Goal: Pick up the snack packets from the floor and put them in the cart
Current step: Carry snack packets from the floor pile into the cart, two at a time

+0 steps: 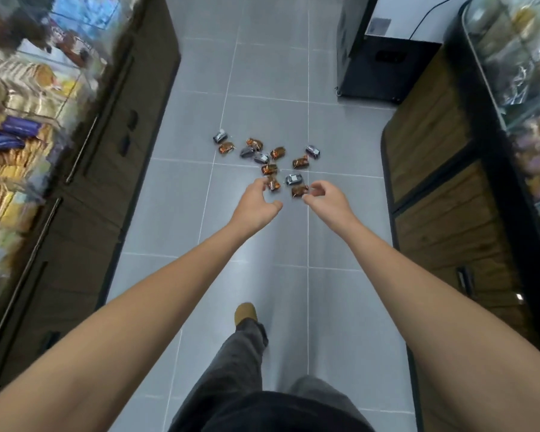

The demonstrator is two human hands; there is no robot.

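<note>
Reaching out over the snack packets [300, 162] scattered on the grey floor [262, 82], left grip [254, 199] and right grip [326, 198] both loosely curled, holding nothing.

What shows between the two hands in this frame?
Head view: on the floor, an orange packet beside the left hand, a silver packet midway, and a second orange packet beside the right hand.

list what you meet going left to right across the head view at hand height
Stocked snack shelf → dark cabinet front → left hand → right hand → wooden counter front → glass display case. The floor packets span both hands, so they are left out.
</note>
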